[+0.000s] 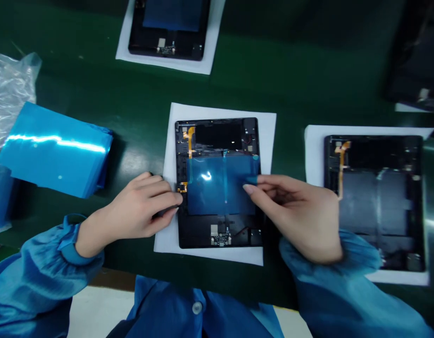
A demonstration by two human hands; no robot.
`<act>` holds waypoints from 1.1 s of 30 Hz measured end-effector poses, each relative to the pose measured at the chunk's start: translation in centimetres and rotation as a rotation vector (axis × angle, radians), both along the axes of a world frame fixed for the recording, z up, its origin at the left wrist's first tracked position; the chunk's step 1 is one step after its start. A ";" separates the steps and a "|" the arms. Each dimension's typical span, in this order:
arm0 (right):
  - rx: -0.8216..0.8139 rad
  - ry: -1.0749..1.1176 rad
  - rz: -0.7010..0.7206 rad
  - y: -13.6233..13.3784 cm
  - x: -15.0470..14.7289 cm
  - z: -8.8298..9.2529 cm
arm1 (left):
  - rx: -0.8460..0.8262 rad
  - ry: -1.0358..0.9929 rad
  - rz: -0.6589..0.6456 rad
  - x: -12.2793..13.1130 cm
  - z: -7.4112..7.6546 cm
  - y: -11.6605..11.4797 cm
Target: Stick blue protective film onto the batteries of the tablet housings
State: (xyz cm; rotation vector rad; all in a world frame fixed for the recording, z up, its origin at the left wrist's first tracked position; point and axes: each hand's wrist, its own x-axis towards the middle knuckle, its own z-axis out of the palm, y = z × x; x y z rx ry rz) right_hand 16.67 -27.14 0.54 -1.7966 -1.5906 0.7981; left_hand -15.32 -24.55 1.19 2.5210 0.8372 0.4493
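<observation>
An opened black tablet housing (199, 232) lies on a white sheet (268, 145) in the middle. Over its central part rests a translucent blue film (206, 197). My right hand (297, 206) pinches the film's right edge between thumb and forefinger. At the housing's left edge is my left hand (146, 204), its fingers bent together and the fingertips touching the frame; whether they hold anything is hidden. Orange flex cables (190, 141) show at the housing's upper left, and a small circuit board (221, 238) at its bottom.
A stack of shiny blue films (55, 152) lies at the left, beside clear plastic wrapping (12, 89). Another opened housing (375, 202) sits on white paper at the right. Others are at the top (146, 42) and the upper right corner (417, 56). The table (283, 70) is green.
</observation>
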 end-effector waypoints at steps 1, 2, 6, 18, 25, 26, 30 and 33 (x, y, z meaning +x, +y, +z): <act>0.025 -0.042 0.019 -0.1 0.0 0.1 | 0.003 0.003 -0.001 -0.1 0.0 0.0; 0.045 -0.076 0.041 -0.1 -0.1 0.1 | 0.005 0.007 0.000 -0.1 0.0 0.0; 0.069 -0.101 0.111 0.2 0.0 0.1 | -0.004 0.004 0.001 -0.4 0.1 0.1; 0.027 0.101 0.049 1.1 0.1 -1.6 | 0.374 0.373 -0.011 7.3 0.6 0.9; 0.127 0.037 0.123 0.9 0.3 -2.3 | 0.206 0.328 -0.008 10.6 0.0 2.3; 0.178 -0.030 0.162 0.7 0.1 -2.1 | 0.171 0.292 0.024 9.7 0.0 2.5; 0.355 -0.376 0.603 0.5 -1.5 -0.7 | 0.046 0.227 0.244 3.9 0.2 2.6; 0.368 -0.532 0.940 2.0 -3.2 -0.1 | -0.099 0.348 0.266 1.2 0.1 2.1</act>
